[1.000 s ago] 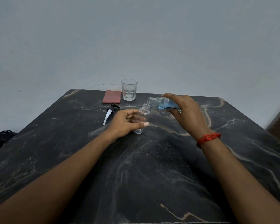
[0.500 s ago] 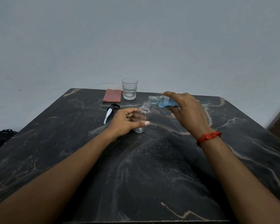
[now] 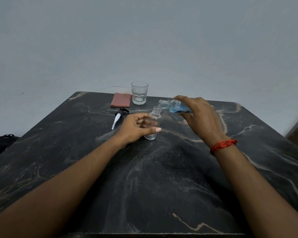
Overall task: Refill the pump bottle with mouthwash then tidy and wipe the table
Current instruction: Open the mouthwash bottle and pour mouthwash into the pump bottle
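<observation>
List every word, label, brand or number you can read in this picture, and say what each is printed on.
None can be read.
The mouthwash bottle shows only blue, mostly hidden by the right hand; no lettering is legible.
The pump bottle, glass, cloth and pump head show no print.

The pump bottle (image 3: 153,124) stands mid-table (image 3: 162,186). From it, the detached pump (image 3: 118,116) lies at ten o'clock, the folded cloth (image 3: 120,100) at eleven, the glass (image 3: 139,92) at twelve just beside the cloth, and the mouthwash bottle (image 3: 176,106) at two, its mouth over the neck.
</observation>
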